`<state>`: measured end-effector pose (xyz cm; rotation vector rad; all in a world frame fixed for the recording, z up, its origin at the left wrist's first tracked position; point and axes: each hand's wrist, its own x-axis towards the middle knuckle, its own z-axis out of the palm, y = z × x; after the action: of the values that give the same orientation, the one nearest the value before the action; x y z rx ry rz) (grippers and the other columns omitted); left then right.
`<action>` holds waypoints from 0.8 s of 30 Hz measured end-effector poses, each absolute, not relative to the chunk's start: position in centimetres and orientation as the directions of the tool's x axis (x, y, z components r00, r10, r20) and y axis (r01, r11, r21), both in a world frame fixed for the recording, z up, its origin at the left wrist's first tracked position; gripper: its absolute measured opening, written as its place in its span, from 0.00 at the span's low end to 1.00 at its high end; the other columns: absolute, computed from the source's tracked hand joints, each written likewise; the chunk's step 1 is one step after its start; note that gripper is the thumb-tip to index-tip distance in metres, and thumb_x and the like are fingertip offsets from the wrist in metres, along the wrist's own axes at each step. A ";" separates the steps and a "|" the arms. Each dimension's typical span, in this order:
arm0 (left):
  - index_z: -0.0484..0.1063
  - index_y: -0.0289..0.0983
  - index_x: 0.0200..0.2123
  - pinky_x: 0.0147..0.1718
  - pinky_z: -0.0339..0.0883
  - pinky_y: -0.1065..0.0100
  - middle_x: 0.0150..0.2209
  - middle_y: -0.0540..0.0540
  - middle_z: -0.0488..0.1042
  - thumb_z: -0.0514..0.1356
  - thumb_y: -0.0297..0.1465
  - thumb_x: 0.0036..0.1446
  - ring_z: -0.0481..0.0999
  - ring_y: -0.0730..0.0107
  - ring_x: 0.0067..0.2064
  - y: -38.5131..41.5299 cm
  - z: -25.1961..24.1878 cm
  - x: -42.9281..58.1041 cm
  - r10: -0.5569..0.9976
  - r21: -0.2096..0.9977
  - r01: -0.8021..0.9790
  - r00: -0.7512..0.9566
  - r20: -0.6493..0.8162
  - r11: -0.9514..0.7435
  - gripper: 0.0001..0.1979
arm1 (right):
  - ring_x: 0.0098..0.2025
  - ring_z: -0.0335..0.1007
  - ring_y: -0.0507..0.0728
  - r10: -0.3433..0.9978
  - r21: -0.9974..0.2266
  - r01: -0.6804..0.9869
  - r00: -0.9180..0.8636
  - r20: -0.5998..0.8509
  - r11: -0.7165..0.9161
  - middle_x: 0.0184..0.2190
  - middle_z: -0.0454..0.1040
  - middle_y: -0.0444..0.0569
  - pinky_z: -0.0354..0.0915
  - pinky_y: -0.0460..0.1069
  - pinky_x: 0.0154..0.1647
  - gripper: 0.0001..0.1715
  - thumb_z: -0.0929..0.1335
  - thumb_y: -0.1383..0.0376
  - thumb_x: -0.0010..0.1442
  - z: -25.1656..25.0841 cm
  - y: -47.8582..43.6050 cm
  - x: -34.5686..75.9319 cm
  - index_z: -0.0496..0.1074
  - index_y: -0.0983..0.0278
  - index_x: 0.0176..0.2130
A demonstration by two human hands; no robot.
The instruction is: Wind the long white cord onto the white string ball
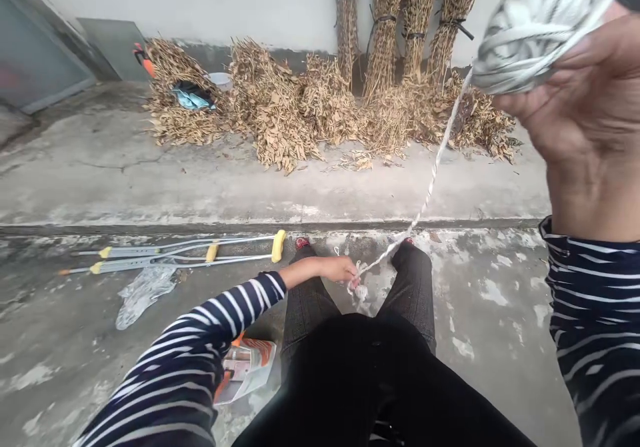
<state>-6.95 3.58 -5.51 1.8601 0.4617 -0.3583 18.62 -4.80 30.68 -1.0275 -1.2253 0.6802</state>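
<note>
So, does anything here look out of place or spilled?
What looks like a crutch lies flat on the ground rather than propped up, beside a crumpled clear bag. Loose dry leaves litter the concrete ledge, apparently shed from the plant heaps.

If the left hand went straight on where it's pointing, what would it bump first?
Past the white cord it pinches, the left hand would probably bump the right trouser leg first, though depth is unclear and it might pass above it.
</note>
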 end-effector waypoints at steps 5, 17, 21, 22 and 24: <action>0.82 0.36 0.43 0.42 0.74 0.66 0.46 0.39 0.84 0.62 0.29 0.61 0.82 0.60 0.47 9.1 -0.4 -7.1 0.798 0.822 0.544 0.565 -0.210 -0.169 0.10 | 0.32 0.73 0.53 0.898 -0.916 -0.045 0.224 0.379 0.398 0.35 0.77 0.47 0.74 0.45 0.25 0.24 0.70 0.73 0.38 28.5 -2.8 17.1 0.80 0.62 0.38; 0.78 0.34 0.47 0.32 0.73 0.73 0.45 0.40 0.82 0.69 0.32 0.54 0.81 0.62 0.48 5.9 5.9 0.9 0.917 0.980 -0.159 0.359 0.172 -0.122 0.17 | 0.37 0.70 0.58 0.932 -0.974 0.016 0.287 0.219 0.224 0.39 0.78 0.50 0.73 0.54 0.33 0.26 0.73 0.73 0.36 27.3 -1.2 15.4 0.75 0.64 0.40; 0.79 0.35 0.44 0.40 0.74 0.70 0.44 0.41 0.83 0.67 0.32 0.57 0.81 0.63 0.47 7.2 5.2 -0.2 0.953 0.978 -0.033 0.217 0.210 -0.208 0.12 | 0.39 0.70 0.58 0.934 -0.974 0.040 0.276 0.225 0.223 0.40 0.79 0.49 0.73 0.54 0.34 0.25 0.73 0.72 0.35 27.6 -1.7 15.0 0.76 0.62 0.38; 0.80 0.35 0.43 0.42 0.74 0.69 0.43 0.42 0.83 0.67 0.32 0.57 0.82 0.63 0.46 7.2 5.0 -0.3 0.949 0.976 -0.027 0.229 0.217 -0.217 0.12 | 0.39 0.70 0.58 0.935 -0.974 0.040 0.273 0.226 0.223 0.39 0.78 0.48 0.73 0.54 0.33 0.25 0.73 0.73 0.35 27.7 -1.7 14.9 0.76 0.62 0.38; 0.81 0.35 0.42 0.43 0.73 0.69 0.42 0.43 0.84 0.69 0.32 0.55 0.82 0.65 0.44 6.5 4.7 0.1 0.932 0.975 -0.019 0.290 0.218 -0.222 0.12 | 0.38 0.71 0.57 0.935 -0.973 0.028 0.272 0.228 0.229 0.37 0.78 0.47 0.74 0.52 0.32 0.24 0.73 0.73 0.35 27.7 -1.7 14.7 0.75 0.62 0.36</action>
<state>0.11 6.52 4.65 1.5062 0.8823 1.1356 14.67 -1.72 27.69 -1.1539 -1.1031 0.8411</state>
